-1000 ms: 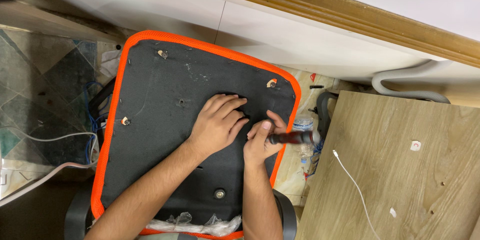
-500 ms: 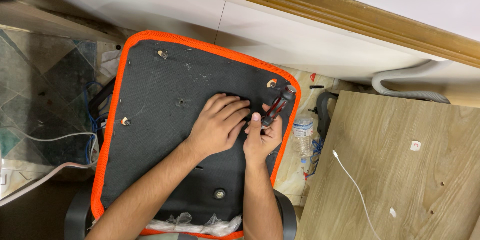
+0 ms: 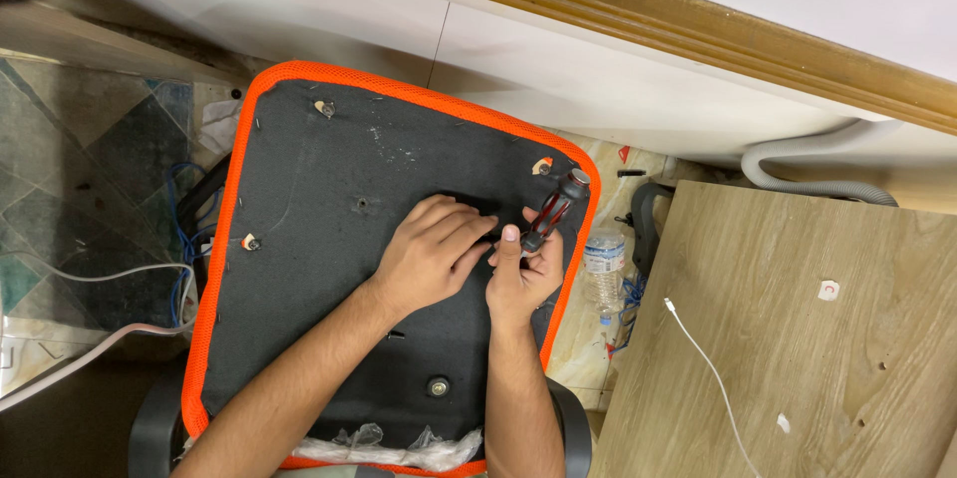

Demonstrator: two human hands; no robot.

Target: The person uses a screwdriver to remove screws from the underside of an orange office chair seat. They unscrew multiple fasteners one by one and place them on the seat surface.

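Where right hand (image 3: 522, 274) grips: screwdriver (image 3: 554, 208)

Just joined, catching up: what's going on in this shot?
A person is working on the black underside of an upturned chair seat with orange mesh edging. The left hand lies flat on the fabric near the seat's middle. The right hand grips a red-and-black screwdriver, handle pointing up and away. A water bottle stands on the floor beside a wooden board.
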